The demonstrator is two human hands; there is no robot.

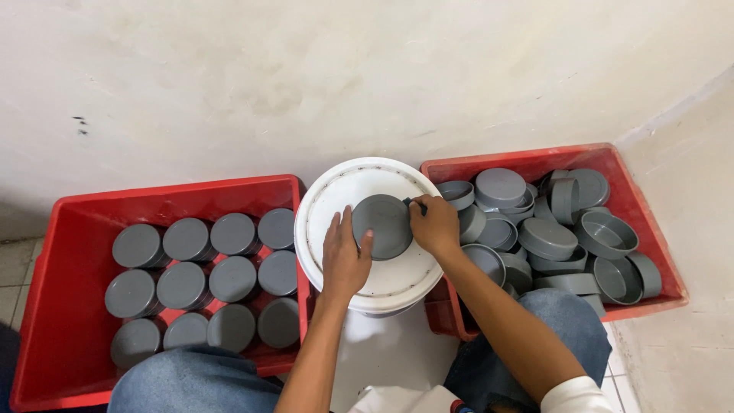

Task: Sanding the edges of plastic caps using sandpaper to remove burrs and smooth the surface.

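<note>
Cap [382, 224] grey, round, flat on white bucket lid [348, 191], both hands touching

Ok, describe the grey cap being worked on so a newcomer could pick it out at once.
Find the white bucket lid between the two red crates. On it lies one grey cap, with the left hand at its near edge and the right hand at its far right edge. Unlike the crated caps, it sits alone on white.
</note>
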